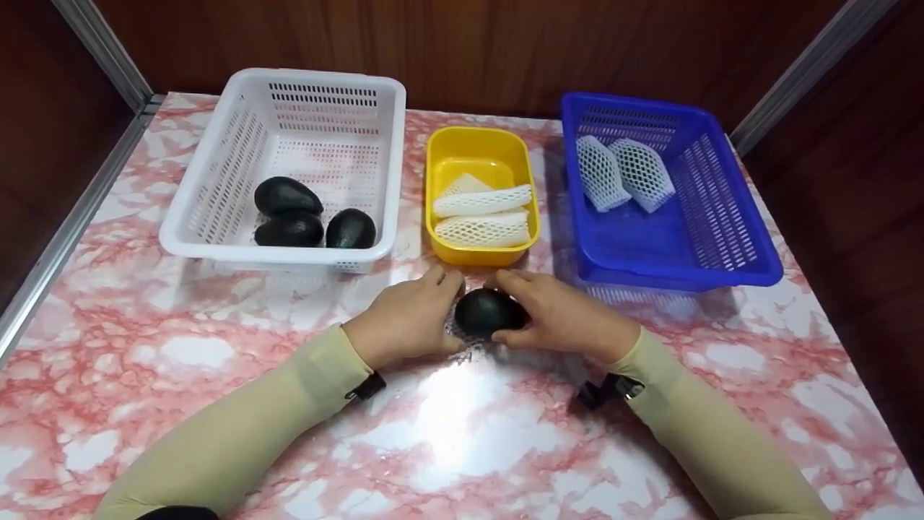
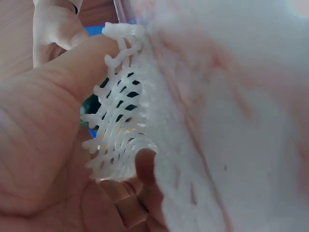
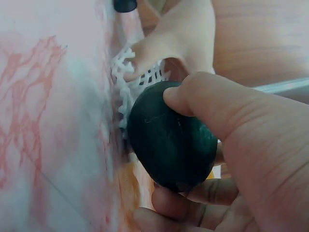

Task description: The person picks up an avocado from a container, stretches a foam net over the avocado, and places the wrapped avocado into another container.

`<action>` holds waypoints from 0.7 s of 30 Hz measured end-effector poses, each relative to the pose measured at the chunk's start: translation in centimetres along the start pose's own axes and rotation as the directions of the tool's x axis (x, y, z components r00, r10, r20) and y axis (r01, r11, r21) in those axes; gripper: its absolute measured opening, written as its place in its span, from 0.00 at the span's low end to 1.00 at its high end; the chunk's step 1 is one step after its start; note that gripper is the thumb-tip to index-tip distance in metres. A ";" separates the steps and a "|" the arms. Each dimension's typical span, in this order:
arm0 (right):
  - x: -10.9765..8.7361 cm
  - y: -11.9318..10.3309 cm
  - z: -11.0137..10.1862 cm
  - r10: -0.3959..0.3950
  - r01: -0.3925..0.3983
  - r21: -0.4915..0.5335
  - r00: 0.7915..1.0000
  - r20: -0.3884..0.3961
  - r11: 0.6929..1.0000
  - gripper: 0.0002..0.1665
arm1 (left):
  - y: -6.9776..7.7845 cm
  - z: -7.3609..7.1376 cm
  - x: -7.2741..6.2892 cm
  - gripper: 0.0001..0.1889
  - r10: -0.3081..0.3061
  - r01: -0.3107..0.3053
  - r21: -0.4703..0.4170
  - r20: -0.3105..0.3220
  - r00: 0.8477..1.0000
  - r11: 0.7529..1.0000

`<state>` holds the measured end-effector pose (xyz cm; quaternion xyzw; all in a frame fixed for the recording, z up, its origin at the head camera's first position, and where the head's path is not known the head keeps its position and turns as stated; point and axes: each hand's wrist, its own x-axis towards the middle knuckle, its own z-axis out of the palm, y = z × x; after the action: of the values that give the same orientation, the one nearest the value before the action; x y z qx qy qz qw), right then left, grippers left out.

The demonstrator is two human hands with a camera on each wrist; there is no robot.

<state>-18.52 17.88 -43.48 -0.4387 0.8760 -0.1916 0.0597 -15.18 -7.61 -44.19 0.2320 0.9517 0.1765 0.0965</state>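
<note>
Between thumb and fingers, my right hand (image 1: 567, 314) grips a dark avocado (image 1: 488, 314), just in front of the yellow bin. The whole fruit shows in the right wrist view, its skin a deep green-black. My left hand (image 1: 411, 314) holds a white foam net sleeve (image 2: 120, 106) beside the avocado, its mouth spread around the fingers in the left wrist view. The avocado's one end faces the sleeve's mouth; how far it sits inside, I cannot tell. From the head view, most of this sleeve is hidden by the left hand and the fruit.
At the left stands a white basket (image 1: 393, 166) with three avocados (image 1: 287, 196). The yellow bin (image 1: 480, 256) in the middle holds several foam net sleeves (image 1: 482, 230). Two netted avocados (image 1: 641, 173) lie in the blue basket (image 1: 678, 278) on the right. Wooden walls (image 1: 491, 50) enclose the table.
</note>
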 end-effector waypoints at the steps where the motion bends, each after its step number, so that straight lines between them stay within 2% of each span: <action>1: 0.0 0.0 0.0 0.001 -0.001 0.001 1.000 0.005 1.000 0.40 | 0.0 -0.2 0.0 0.37 0.002 -0.002 -0.013 0.004 1.000 1.000; 5: 0.0 0.0 -0.1 0.016 -0.016 0.006 1.000 0.025 1.000 0.40 | 0.0 -1.4 -0.3 0.37 0.010 -0.009 -0.060 0.018 1.000 0.998; 8: 0.0 0.0 -0.1 0.019 -0.019 0.012 0.999 0.031 1.000 0.38 | -0.1 -2.3 -0.5 0.45 0.050 -0.049 -0.090 0.003 0.999 0.995; 11: 0.0 -0.1 -0.1 0.023 -0.023 0.017 0.999 0.031 1.000 0.38 | -0.3 -2.7 -0.5 0.52 0.099 -0.099 -0.064 -0.004 0.995 0.993; 15: 0.0 -0.1 -0.1 0.039 -0.039 0.011 0.999 0.037 0.999 0.39 | -0.4 -2.3 -0.2 0.41 0.133 -0.133 0.021 0.022 0.991 0.991; 18: 0.0 -0.2 0.0 0.043 -0.043 0.005 0.998 0.038 0.999 0.39 | -0.2 -1.9 -0.1 0.30 0.144 -0.144 0.049 0.018 0.989 0.988; 21: -0.1 -0.2 0.1 0.025 -0.025 0.005 0.999 0.024 1.000 0.40 | 0.0 -1.7 -0.1 0.30 0.165 -0.165 0.040 -0.009 0.986 0.986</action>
<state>-18.34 17.82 -43.49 -0.4296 0.8801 -0.1879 0.0740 -15.59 -8.14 -42.59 0.3107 0.9331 0.1665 0.0714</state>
